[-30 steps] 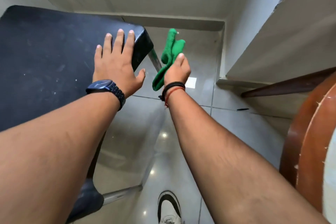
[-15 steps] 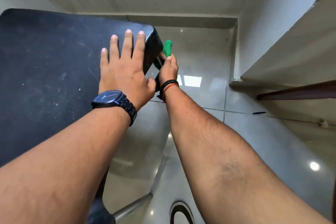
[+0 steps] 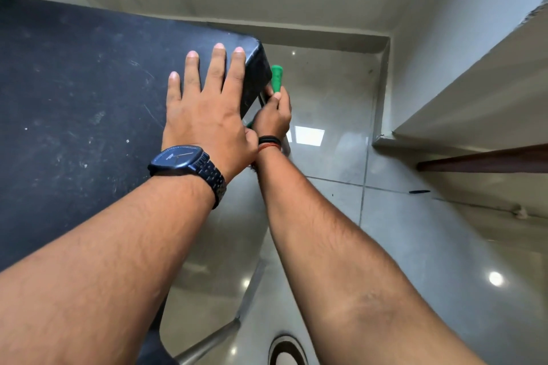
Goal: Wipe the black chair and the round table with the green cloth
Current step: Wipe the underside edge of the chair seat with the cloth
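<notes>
The black chair fills the left of the view, its dusty flat surface tilted toward me. My left hand lies flat on its right corner, fingers spread, a dark watch on the wrist. My right hand is closed on the green cloth and presses it against the chair's right side edge, just under the corner. Only the cloth's top end and a sliver by my thumb show. The round table is out of view.
Glossy grey floor tiles spread below. A metal chair leg runs along the bottom. A pale wall ledge and a dark wooden rail stand at the right. A pen lies on the floor. My shoe shows at the bottom.
My right hand moved the green cloth left from mid-air onto the chair's side edge. The view shifted left, and the round wooden table dropped out of sight. My left hand stayed flat on the chair.
</notes>
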